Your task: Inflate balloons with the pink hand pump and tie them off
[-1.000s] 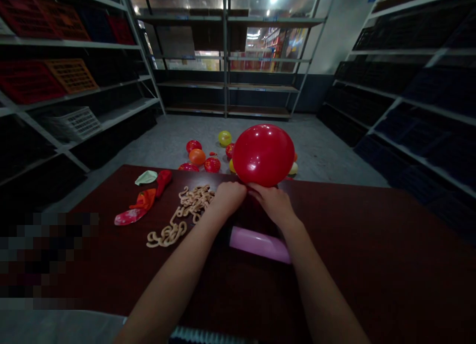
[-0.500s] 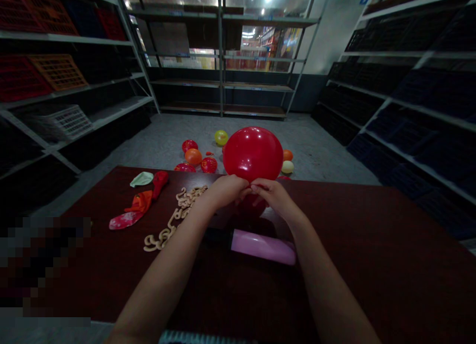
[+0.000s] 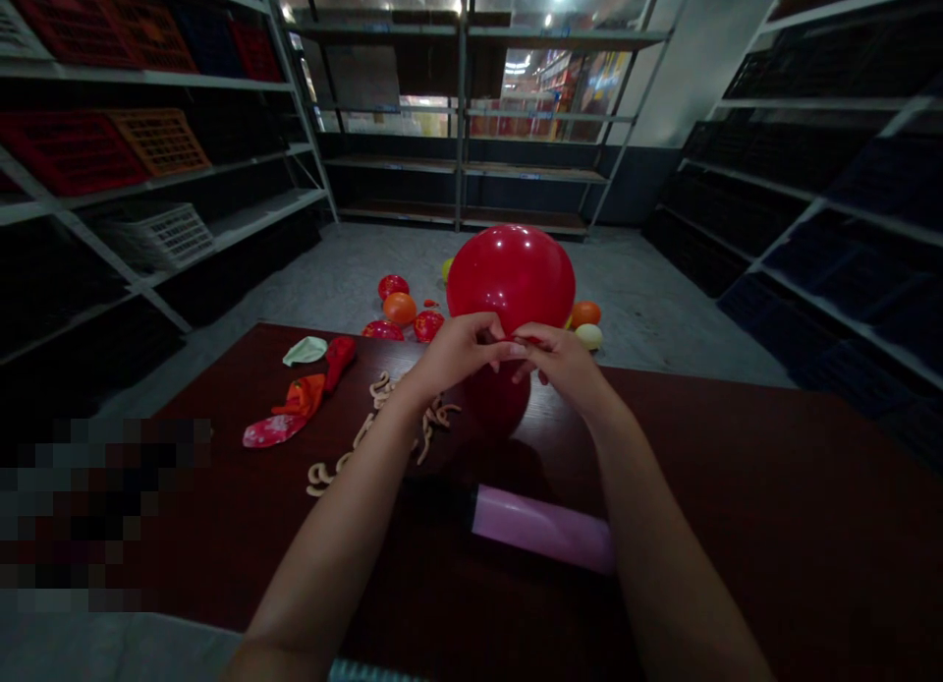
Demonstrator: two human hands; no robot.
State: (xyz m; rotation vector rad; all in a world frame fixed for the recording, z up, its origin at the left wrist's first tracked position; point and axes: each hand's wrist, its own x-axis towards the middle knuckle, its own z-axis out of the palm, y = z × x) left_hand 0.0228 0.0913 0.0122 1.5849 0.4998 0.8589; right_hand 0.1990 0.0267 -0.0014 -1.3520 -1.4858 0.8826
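A large inflated red balloon (image 3: 511,274) stands above the table, its neck pinched between both hands. My left hand (image 3: 471,353) has its fingers closed on the neck from the left. From the right, my right hand (image 3: 556,360) pinches the same neck, fingertips touching the left ones. The knot area is too small to make out. Below the hands a dark red round shape (image 3: 497,402) shows at the tabletop. A pink pump (image 3: 541,527) with a black end lies beneath my forearms. Beige curled strips (image 3: 434,422) lie beside my left forearm.
Uninflated balloons, pale green (image 3: 305,350), red (image 3: 340,361), orange (image 3: 302,397) and pink patterned (image 3: 271,430), lie on the dark table (image 3: 737,466) at left. Several inflated balloons (image 3: 399,309) rest on the floor beyond. Shelves with crates (image 3: 158,140) stand around.
Both hands and the red balloon have risen slightly, and the balloon looks larger and nearer. The view has shifted, moving the table and shelves rightward in the picture.
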